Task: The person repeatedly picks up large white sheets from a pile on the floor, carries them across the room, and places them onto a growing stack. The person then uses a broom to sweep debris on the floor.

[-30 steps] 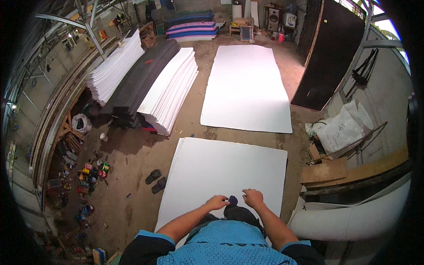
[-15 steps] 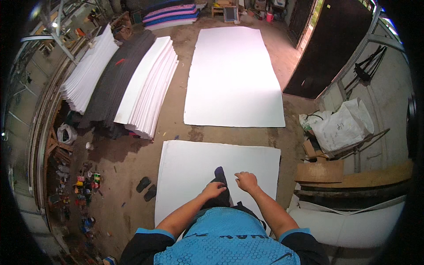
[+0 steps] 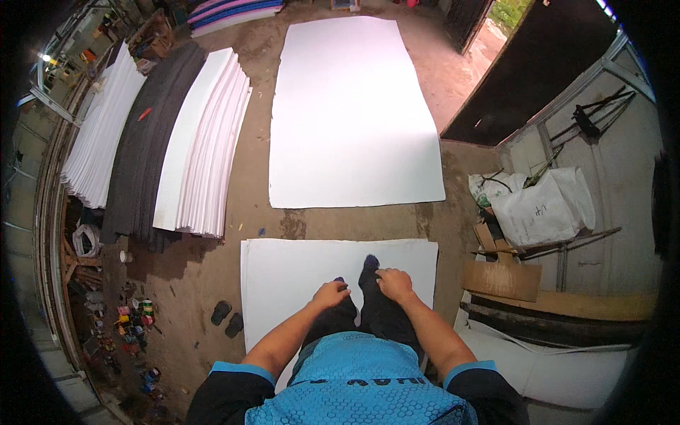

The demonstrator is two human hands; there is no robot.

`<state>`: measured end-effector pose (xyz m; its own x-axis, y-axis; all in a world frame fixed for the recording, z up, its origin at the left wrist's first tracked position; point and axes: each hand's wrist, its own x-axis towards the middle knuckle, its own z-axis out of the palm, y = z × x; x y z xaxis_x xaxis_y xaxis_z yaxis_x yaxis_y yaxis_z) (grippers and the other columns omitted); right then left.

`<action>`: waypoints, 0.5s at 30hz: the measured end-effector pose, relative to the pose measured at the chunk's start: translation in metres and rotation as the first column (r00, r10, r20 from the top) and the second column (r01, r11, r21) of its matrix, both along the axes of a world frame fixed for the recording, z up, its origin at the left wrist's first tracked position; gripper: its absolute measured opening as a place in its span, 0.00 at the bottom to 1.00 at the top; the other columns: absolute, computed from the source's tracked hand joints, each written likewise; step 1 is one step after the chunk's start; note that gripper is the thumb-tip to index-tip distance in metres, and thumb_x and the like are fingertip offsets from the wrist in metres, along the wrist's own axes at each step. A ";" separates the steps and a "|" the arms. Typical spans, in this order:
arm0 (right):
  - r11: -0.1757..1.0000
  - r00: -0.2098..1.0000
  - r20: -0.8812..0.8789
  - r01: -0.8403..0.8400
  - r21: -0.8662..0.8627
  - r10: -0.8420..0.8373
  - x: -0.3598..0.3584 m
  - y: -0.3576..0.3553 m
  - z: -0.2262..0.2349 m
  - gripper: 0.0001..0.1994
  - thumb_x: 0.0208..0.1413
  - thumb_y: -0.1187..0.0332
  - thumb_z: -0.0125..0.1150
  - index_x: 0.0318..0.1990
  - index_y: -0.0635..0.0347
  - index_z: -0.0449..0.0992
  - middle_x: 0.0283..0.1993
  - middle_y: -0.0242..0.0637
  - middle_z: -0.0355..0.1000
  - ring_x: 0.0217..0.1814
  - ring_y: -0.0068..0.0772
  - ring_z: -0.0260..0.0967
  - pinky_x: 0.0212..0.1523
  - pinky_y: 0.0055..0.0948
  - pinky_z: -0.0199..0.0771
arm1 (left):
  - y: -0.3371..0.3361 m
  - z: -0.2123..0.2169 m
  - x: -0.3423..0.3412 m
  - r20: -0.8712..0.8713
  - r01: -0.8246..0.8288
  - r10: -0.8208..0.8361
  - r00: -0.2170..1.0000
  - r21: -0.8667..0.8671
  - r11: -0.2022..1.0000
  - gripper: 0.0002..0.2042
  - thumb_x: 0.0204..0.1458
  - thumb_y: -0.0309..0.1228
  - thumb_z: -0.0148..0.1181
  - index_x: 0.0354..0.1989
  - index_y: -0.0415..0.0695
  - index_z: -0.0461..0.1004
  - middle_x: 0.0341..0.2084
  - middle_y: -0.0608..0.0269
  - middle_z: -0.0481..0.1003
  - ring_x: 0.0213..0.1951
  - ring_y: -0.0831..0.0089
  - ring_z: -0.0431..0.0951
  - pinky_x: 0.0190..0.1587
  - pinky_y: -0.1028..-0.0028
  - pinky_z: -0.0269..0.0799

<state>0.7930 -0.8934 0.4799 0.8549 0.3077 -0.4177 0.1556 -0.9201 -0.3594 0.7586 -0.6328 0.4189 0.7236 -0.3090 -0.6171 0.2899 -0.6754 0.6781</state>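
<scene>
White rectangular sheet (image 3: 283, 262) underfoot, lower centre: now stepped closer to long white panel (image 3: 354, 113), upper centre, with left hand (image 3: 330, 293) and right hand (image 3: 394, 284) half-curled, seemingly empty.

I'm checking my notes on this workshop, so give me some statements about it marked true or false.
1. Dark slippers lie on the floor left of the near white sheets. True.
2. The left hand holds a slipper. False: it is at the left trouser leg.
3. A dark stack sits between two white stacks. True.
4. The doorway is shut. False: it stands open, with greenery outside.
5. The right hand is beside the right foot. True.
</scene>
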 end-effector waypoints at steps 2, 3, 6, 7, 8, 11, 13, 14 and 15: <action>1.000 0.999 -0.040 -0.002 0.024 0.003 0.021 0.002 -0.009 0.15 0.56 0.60 0.61 0.50 0.50 0.80 0.45 0.42 0.79 0.48 0.46 0.77 0.48 0.47 0.77 | 0.000 -0.007 0.020 0.001 0.009 -0.009 1.000 0.000 1.000 0.25 0.55 0.49 0.59 0.52 0.41 0.78 0.45 0.47 0.80 0.49 0.51 0.80 0.53 0.60 0.75; 1.000 0.998 -0.066 -0.022 0.015 0.023 0.033 0.004 -0.013 0.15 0.56 0.60 0.61 0.51 0.50 0.80 0.46 0.41 0.79 0.48 0.46 0.77 0.48 0.47 0.77 | -0.001 -0.011 0.030 0.001 0.011 -0.011 1.000 0.000 1.000 0.25 0.55 0.49 0.59 0.52 0.41 0.78 0.45 0.47 0.80 0.49 0.51 0.80 0.53 0.59 0.75; 0.997 0.993 -0.100 -0.064 0.033 0.067 0.071 0.004 -0.045 0.17 0.56 0.60 0.62 0.52 0.49 0.79 0.46 0.41 0.79 0.49 0.46 0.77 0.48 0.47 0.76 | -0.011 -0.004 0.066 -0.108 -0.113 0.117 0.987 0.035 0.993 0.24 0.55 0.47 0.60 0.52 0.41 0.78 0.45 0.46 0.80 0.48 0.51 0.81 0.53 0.59 0.75; 0.996 0.991 -0.111 -0.076 0.045 0.080 0.086 0.004 -0.054 0.17 0.56 0.60 0.62 0.52 0.50 0.79 0.46 0.41 0.79 0.49 0.46 0.77 0.48 0.47 0.76 | -0.014 -0.016 0.076 -0.090 -0.212 0.213 0.973 0.026 0.977 0.23 0.55 0.46 0.61 0.52 0.40 0.78 0.45 0.45 0.80 0.48 0.51 0.80 0.54 0.59 0.74; 0.995 0.988 -0.128 -0.083 0.059 0.090 0.100 0.005 -0.066 0.17 0.56 0.59 0.63 0.52 0.50 0.79 0.46 0.41 0.79 0.49 0.46 0.77 0.48 0.47 0.76 | -0.016 -0.033 0.080 -0.077 -0.306 0.306 0.949 0.018 0.952 0.23 0.55 0.45 0.61 0.52 0.40 0.78 0.45 0.45 0.80 0.49 0.51 0.80 0.54 0.59 0.74; 0.991 0.981 -0.151 -0.109 0.079 0.120 0.138 0.010 -0.119 0.18 0.55 0.59 0.63 0.52 0.53 0.78 0.46 0.43 0.78 0.49 0.46 0.76 0.48 0.47 0.76 | -0.023 -0.073 0.110 0.041 -0.394 0.393 0.919 0.062 0.917 0.24 0.54 0.42 0.63 0.55 0.39 0.75 0.49 0.43 0.77 0.53 0.50 0.77 0.58 0.59 0.71; 0.988 0.979 -0.148 -0.133 0.079 0.143 0.162 0.013 -0.163 0.19 0.54 0.60 0.64 0.52 0.56 0.77 0.45 0.44 0.78 0.49 0.47 0.76 0.48 0.47 0.76 | -0.026 -0.109 0.130 0.132 -0.364 0.350 0.927 0.095 0.927 0.27 0.53 0.41 0.64 0.59 0.39 0.72 0.54 0.42 0.74 0.58 0.49 0.73 0.61 0.58 0.67; 0.986 0.977 -0.142 -0.148 0.076 0.158 0.174 0.016 -0.185 0.20 0.54 0.60 0.64 0.53 0.57 0.76 0.45 0.44 0.78 0.48 0.47 0.76 0.48 0.47 0.76 | -0.026 -0.133 0.138 0.170 -0.334 0.314 0.934 0.105 0.937 0.29 0.52 0.41 0.65 0.61 0.39 0.70 0.56 0.41 0.72 0.60 0.48 0.70 0.63 0.58 0.65; 0.984 0.975 -0.140 -0.162 0.074 0.171 0.184 0.019 -0.208 0.20 0.54 0.60 0.65 0.53 0.58 0.76 0.45 0.44 0.78 0.48 0.48 0.76 0.48 0.47 0.76 | -0.026 -0.157 0.145 0.204 -0.303 0.276 0.939 0.115 0.946 0.31 0.52 0.41 0.65 0.63 0.39 0.68 0.58 0.40 0.70 0.63 0.47 0.68 0.65 0.57 0.63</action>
